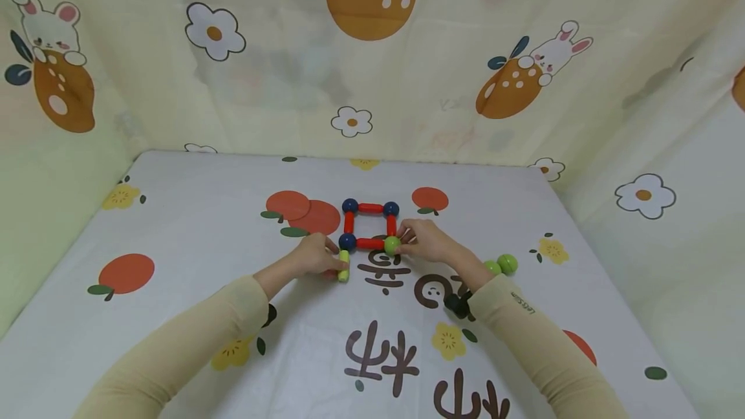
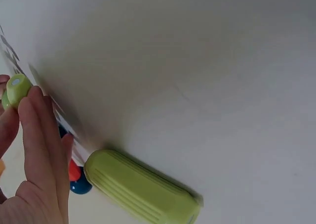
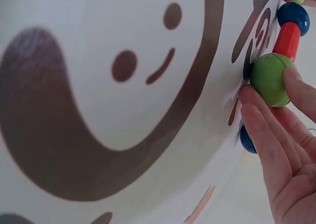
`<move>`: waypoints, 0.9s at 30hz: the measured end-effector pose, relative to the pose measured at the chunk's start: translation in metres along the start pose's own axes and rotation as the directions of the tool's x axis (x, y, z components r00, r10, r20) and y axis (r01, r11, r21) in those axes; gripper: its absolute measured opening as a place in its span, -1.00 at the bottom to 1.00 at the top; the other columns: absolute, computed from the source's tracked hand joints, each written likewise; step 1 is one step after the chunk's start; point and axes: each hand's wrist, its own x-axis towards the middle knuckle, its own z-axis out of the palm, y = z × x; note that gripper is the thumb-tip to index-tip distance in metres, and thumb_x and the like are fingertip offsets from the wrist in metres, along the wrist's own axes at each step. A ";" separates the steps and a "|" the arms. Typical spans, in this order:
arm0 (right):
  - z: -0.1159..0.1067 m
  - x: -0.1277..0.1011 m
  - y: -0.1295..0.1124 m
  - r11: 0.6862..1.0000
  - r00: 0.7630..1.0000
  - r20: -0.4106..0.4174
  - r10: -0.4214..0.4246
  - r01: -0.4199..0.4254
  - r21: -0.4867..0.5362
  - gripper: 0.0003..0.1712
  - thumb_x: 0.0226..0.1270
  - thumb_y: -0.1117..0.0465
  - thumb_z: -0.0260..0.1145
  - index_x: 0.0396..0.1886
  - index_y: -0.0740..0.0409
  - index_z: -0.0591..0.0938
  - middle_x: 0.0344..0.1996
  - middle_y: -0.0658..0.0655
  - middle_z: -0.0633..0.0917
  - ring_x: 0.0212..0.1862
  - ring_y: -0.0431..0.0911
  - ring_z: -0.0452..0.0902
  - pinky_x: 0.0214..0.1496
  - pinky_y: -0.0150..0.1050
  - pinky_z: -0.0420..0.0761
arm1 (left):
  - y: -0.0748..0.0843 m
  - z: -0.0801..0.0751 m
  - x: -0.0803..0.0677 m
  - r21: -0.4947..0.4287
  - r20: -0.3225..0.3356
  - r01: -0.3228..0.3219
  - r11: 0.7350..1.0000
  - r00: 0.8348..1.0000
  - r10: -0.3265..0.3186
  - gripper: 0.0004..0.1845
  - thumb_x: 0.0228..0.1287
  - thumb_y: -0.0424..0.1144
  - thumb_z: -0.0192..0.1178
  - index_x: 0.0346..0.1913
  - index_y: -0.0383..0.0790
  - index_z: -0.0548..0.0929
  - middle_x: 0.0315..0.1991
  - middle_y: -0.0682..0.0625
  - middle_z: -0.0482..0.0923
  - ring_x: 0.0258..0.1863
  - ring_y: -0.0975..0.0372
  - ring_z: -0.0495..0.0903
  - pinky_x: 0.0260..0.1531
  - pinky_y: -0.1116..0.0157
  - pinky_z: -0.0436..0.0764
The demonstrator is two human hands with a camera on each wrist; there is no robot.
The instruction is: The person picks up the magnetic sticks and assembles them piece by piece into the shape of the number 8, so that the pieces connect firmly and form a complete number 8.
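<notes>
- A desk (image 1: 174, 225) covered with a white cloth printed with oranges, small flowers and dark characters; patterned curtains with rabbits and flowers hang along its far and side edges.
- Near the middle of the desk lies a square frame (image 1: 369, 225) of red rods, with dark blue balls at three corners and a green ball (image 1: 392, 245) at the near right corner.
- The left hand (image 1: 316, 255) has its fingers curled round a yellow-green rod (image 1: 344, 266). The rod lies on the desk, pointing toward the near edge, with its far end just beside the blue ball at the frame's near left corner.
- The left wrist view shows a second yellow-green rod (image 2: 143, 187) lying on the cloth beside that hand.
- The right hand (image 1: 426, 241) pinches the green ball between its fingertips (image 3: 296, 80), which are closed on the ball's sides.
- Two loose green balls (image 1: 501, 265) lie together toward the right edge, just beside the right forearm.
</notes>
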 end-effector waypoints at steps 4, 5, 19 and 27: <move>0.001 0.000 0.000 1.000 1.000 -0.009 -0.003 0.003 0.008 -0.74 0.10 0.26 0.37 -0.26 0.26 0.52 -0.28 0.16 0.65 -0.20 -0.03 0.59 -0.17 -0.24 0.57 | 0.000 0.000 0.002 -0.007 -0.002 0.010 1.000 1.000 -0.010 -0.49 0.03 -0.16 0.36 0.00 -0.41 0.53 -0.40 -0.08 0.52 -0.40 0.19 0.50 -0.49 0.41 0.44; 0.001 0.000 0.000 1.000 1.000 -0.009 -0.005 0.005 0.008 -0.74 0.10 0.26 0.38 -0.26 0.26 0.52 -0.28 0.16 0.65 -0.20 -0.03 0.59 -0.17 -0.24 0.57 | 0.000 0.000 0.002 -0.009 -0.001 0.014 1.000 1.000 -0.014 -0.48 0.03 -0.16 0.35 0.01 -0.41 0.53 -0.42 -0.08 0.53 -0.42 0.19 0.50 -0.49 0.41 0.44; 0.001 -0.001 0.002 1.000 1.000 -0.018 -0.011 0.012 0.025 -0.72 0.10 0.25 0.38 -0.24 0.26 0.52 -0.27 0.17 0.66 -0.19 -0.03 0.60 -0.14 -0.22 0.57 | 0.001 0.000 0.003 -0.090 0.025 0.050 0.995 0.999 -0.048 -0.42 0.05 -0.19 0.34 0.12 -0.39 0.43 -0.48 -0.09 0.55 -0.56 0.23 0.54 -0.52 0.45 0.45; -0.004 -0.005 0.006 0.996 0.998 0.010 -0.056 0.055 0.072 -0.68 0.15 0.22 0.34 -0.15 0.30 0.54 -0.21 0.21 0.65 -0.12 0.02 0.58 -0.10 -0.19 0.56 | 0.002 0.002 0.002 -0.135 0.032 0.013 0.991 0.999 -0.008 -0.27 0.06 -0.28 0.33 0.30 -0.27 0.26 -0.25 -0.18 0.51 -0.56 0.21 0.56 -0.48 0.38 0.56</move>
